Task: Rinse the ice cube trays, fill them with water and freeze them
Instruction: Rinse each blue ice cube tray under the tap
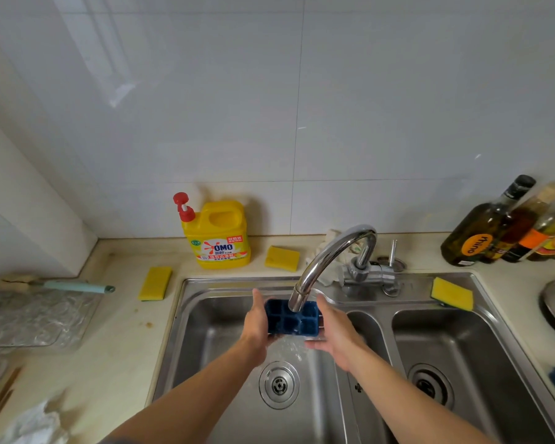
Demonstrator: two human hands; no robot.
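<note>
- Well, far left of the faucet, a clear glass tray with a rippled surface is lying on the pale counter, a brush with a smooth mint handle at its far edge.
- Nearer the faucet, a flat yellow sponge is lying beside a boxy yellow plastic detergent jug with a red pump.
- Directly below the faucet's curved chrome spout, the left hand is gripping the left end of the ice cube tray.
- The tray is showing as a dark blue, wet rectangle of square cells in two rows, over the left basin of the brushed steel sink, with water splashing beneath it.
- The right hand is gripping its right end, fingers curled beneath.
- Right of the faucet, a second sponge, porous and yellow, is sitting on the sink rim, and dark glass bottles are standing together by the tiled wall.
</note>
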